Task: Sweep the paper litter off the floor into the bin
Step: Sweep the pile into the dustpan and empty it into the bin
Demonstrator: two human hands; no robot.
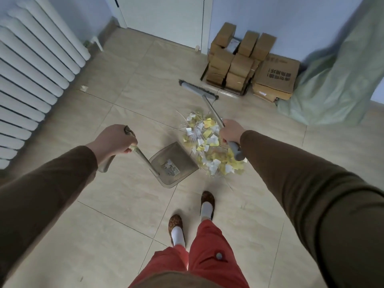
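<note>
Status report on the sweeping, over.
Left hand holds dustpan, right hand holds broom. Paper pile beside pan. Path clear.

White radiator (pixel 31 65), stacked cardboard boxes (pixel 249 63), white door (pixel 166 15), green cloth (pixel 336 80)

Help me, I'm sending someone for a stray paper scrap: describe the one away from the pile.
Start at the white radiator on the left wall. On the floor just beside its lower fins lies one pale scrap, alone, far from the yellow-and-white pile.

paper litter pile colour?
Yellow and white scraps, the paper litter, seen in the head view.
</note>
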